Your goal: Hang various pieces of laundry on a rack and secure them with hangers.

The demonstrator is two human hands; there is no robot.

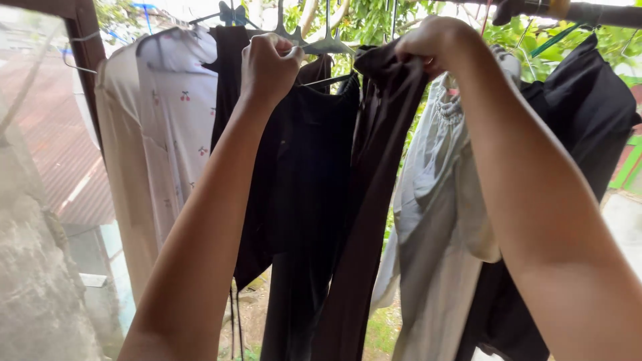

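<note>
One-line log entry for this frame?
left hand: grips hanger | right hand: holds dark brown garment | rail: overhead

A home's outdoor drying spot: clothes (314,174) on hangers (321,43) before garden greenery (374,23)

Both bare arms reach up and away from the person. The left hand (269,67) is curled into a closed grip, wrist straight, forearm rising from low left. The right hand (431,40) is likewise clenched, its forearm slanting up from the lower right.
</note>
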